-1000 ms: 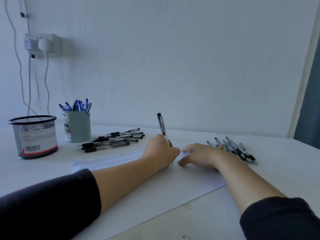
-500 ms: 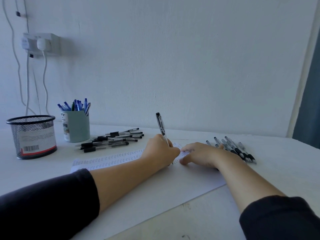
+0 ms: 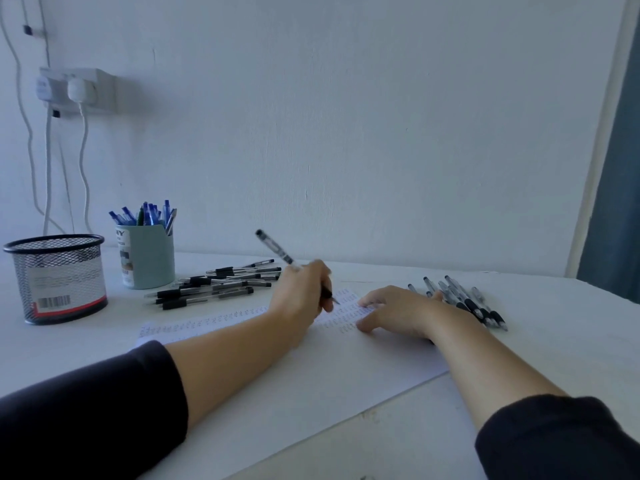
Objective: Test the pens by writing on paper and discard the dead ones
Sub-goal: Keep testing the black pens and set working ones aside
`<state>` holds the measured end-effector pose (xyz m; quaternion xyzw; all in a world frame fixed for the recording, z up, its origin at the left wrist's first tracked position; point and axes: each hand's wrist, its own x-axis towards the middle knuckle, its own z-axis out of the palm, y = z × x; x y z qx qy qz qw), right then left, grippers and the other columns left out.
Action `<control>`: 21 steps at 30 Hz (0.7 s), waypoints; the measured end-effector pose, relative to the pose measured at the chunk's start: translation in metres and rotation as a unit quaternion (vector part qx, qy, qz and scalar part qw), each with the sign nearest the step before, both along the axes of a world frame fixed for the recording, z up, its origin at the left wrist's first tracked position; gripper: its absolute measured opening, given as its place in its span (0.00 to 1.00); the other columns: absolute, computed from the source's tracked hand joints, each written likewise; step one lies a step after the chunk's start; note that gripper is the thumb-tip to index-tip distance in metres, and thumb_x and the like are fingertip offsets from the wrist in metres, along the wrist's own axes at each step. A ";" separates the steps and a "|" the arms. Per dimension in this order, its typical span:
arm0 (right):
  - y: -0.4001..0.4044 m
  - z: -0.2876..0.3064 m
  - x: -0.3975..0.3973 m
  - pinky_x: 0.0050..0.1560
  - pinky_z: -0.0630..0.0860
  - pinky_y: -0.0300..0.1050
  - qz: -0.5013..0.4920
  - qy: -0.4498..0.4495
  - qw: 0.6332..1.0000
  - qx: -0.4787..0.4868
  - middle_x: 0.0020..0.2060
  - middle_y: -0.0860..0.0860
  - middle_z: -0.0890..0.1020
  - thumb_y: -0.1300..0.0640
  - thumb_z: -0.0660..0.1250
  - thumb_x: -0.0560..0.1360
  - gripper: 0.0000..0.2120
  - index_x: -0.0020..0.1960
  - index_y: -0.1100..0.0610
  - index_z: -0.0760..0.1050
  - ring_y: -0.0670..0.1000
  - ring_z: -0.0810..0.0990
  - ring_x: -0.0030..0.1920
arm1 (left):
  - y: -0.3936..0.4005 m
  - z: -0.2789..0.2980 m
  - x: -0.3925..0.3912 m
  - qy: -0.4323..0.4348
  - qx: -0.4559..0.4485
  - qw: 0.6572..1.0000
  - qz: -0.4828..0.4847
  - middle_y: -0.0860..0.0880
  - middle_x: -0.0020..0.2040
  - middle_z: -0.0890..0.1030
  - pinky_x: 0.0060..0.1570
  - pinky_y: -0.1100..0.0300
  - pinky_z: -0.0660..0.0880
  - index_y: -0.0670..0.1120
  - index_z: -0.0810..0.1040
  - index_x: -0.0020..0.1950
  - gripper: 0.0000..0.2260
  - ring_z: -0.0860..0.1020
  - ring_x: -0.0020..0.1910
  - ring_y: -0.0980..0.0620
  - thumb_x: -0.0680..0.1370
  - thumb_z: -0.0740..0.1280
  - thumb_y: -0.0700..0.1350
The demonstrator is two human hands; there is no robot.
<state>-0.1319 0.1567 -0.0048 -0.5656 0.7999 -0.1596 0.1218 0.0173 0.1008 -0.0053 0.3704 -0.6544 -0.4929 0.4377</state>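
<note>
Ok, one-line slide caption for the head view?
Left hand grips a black-tipped clear pen over the white paper sheet while the right hand rests flat on it.

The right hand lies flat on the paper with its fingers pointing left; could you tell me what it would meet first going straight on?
Most likely the left hand gripping the pen; depth is unclear.
</note>
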 end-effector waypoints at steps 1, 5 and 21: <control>0.000 0.000 -0.001 0.68 0.30 0.67 -0.002 -0.004 1.000 -0.014 0.69 0.47 0.72 0.47 0.65 0.75 0.22 0.67 0.49 0.72 0.53 0.65 0.71 | -0.002 0.003 0.002 0.031 0.016 0.999 0.001 0.46 0.26 0.76 0.27 0.62 0.62 0.43 0.71 0.31 0.15 0.67 0.25 0.53 0.77 0.59 0.43; -0.005 -0.001 -0.009 0.73 0.43 0.66 -0.028 -0.031 0.995 -0.088 0.68 0.44 0.72 0.52 0.60 0.78 0.16 0.64 0.46 0.73 0.52 0.67 0.70 | -0.015 0.011 0.010 0.063 0.007 0.997 0.046 0.46 0.35 0.75 0.32 0.59 0.69 0.42 0.73 0.40 0.08 0.71 0.33 0.51 0.78 0.58 0.38; -0.005 -0.001 -0.013 0.72 0.52 0.63 -0.055 -0.046 0.992 -0.107 0.63 0.46 0.76 0.55 0.58 0.77 0.10 0.54 0.44 0.74 0.52 0.71 0.65 | -0.019 0.011 0.016 0.107 0.016 0.993 0.045 0.46 0.27 0.70 0.24 0.61 0.60 0.43 0.73 0.43 0.08 0.64 0.21 0.51 0.80 0.58 0.42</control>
